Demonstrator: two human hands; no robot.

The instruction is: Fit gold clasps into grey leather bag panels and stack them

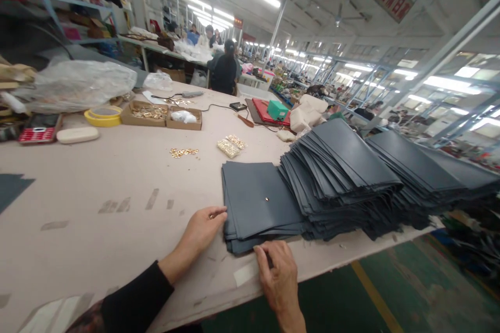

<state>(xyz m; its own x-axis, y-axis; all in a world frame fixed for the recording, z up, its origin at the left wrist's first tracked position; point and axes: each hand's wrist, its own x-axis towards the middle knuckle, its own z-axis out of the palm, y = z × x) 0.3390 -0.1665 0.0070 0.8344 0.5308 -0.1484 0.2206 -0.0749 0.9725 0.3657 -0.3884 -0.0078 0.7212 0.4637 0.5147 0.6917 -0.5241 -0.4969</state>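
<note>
A low pile of dark blue-grey leather-like sheets [253, 192] lies in front of me, with a small metal fitting [267, 199] on the top sheet. My left hand [203, 229] is at the pile's left edge, thumb and fingers pinched together. Whatever sits in that pinch is too small to name. At the pile's front edge is my right hand [278, 273], fingers curled and thumb drawn in; its fingertips are partly hidden, so I cannot make out what they hold. Taller stacks of folded dark sheets [344, 156] adjoin the pile on the right.
Loose gold-coloured metal pieces [183, 152] and small bags of fittings [228, 148] lie beyond the pile. Farther back are cardboard boxes [144, 113], yellow tape [103, 116] and a corded tool [187, 94]. The table's front edge [324, 266] runs near my right hand. People sit in the background.
</note>
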